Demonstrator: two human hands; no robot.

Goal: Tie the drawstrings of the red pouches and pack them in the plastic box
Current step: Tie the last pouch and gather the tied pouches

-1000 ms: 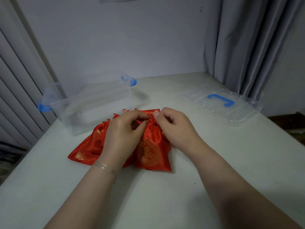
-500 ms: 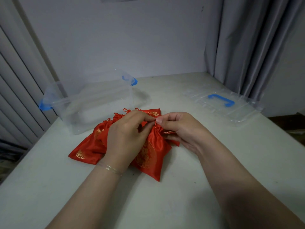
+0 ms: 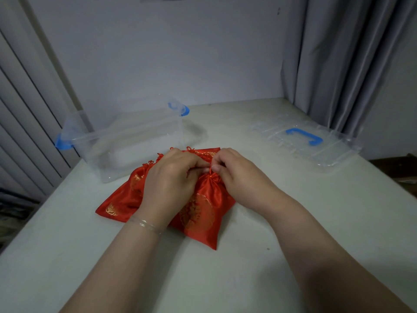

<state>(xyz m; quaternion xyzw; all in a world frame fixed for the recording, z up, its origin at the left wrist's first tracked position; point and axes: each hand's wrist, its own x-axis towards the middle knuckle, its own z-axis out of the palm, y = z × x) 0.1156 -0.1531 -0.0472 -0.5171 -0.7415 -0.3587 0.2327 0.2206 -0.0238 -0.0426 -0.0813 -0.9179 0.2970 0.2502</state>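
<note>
Red satin drawstring pouch (image 3: 203, 213), gold roundel print, glossy, lies table-centre; long axis 5-to-11 o'clock, gathered neck far. Left hand (image 3: 171, 184) and right hand (image 3: 239, 175) pinch its red cord (image 3: 211, 171). More pouches (image 3: 121, 199) underneath at 9. Clear plastic box (image 3: 135, 141) at 11, open.

Person, head view: two bare forearms without sleeves, left hand (image 3: 171, 177) and right hand (image 3: 239, 177) without gloves or rings; one thin clear bangle (image 3: 145, 223) with glinting highlights worn at the left wrist.
</note>
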